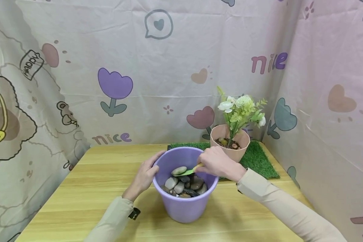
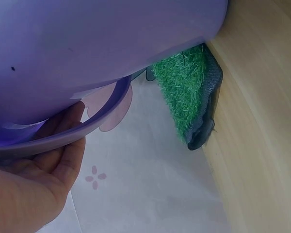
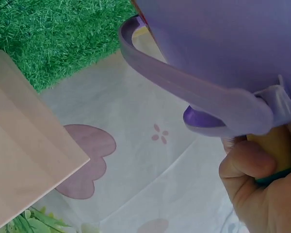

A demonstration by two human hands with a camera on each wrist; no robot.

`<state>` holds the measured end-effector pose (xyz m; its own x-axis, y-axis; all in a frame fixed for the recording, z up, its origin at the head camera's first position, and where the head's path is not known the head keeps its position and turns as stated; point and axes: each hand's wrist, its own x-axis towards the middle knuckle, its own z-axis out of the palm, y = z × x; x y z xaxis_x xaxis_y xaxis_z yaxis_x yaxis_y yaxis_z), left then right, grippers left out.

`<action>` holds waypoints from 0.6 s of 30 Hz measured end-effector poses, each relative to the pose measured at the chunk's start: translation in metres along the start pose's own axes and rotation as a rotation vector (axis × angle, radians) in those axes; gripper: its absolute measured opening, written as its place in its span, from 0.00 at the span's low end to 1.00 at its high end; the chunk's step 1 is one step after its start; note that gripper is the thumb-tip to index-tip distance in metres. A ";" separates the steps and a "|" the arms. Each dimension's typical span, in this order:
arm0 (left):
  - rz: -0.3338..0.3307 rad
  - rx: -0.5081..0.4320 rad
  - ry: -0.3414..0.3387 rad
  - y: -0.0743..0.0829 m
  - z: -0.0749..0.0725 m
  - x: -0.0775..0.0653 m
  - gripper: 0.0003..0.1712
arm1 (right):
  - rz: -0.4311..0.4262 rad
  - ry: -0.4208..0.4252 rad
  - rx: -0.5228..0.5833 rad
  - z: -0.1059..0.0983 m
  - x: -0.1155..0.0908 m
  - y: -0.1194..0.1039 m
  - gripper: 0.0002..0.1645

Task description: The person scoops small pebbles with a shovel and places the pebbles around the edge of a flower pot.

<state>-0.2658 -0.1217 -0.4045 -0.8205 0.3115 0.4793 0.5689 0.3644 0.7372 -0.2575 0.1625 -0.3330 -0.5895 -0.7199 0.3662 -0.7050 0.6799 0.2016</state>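
Note:
A purple plastic bucket (image 1: pixel 186 210) stands upright on the table, with several grey, brown and black stones (image 1: pixel 196 182) in its bottom. My left hand (image 1: pixel 145 173) grips its left rim; in the left wrist view, fingers curl around the bucket's swing handle (image 2: pixel 102 114) there. Over the right rim reaches my right hand (image 1: pixel 217 163), holding a small trowel with a green blade (image 1: pixel 186 172). One pale oval stone (image 1: pixel 179 170) lies on that blade, inside the bucket. The right wrist view shows the trowel's yellow grip (image 3: pixel 274 148) in the curled fingers, close below the bucket's edge.
Behind the bucket lies a green artificial grass mat (image 1: pixel 260 161) on the wooden table (image 1: pixel 87 188). On it stands a pink faceted pot (image 1: pixel 230 153) with white flowers (image 1: pixel 242 104) and small stones. Printed curtains (image 1: pixel 175 67) hang around the table's back and sides.

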 end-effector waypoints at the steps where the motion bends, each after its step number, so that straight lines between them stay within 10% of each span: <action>1: 0.002 -0.002 -0.002 0.000 0.000 0.000 0.38 | -0.004 0.005 -0.004 0.000 -0.001 0.001 0.21; 18: 0.007 0.007 0.007 -0.002 0.000 0.000 0.38 | -0.089 0.241 0.015 0.003 -0.020 0.019 0.12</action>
<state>-0.2671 -0.1218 -0.4057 -0.8166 0.3084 0.4878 0.5754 0.3686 0.7301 -0.2600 0.1892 -0.3394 -0.4147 -0.7217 0.5543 -0.7569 0.6117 0.2300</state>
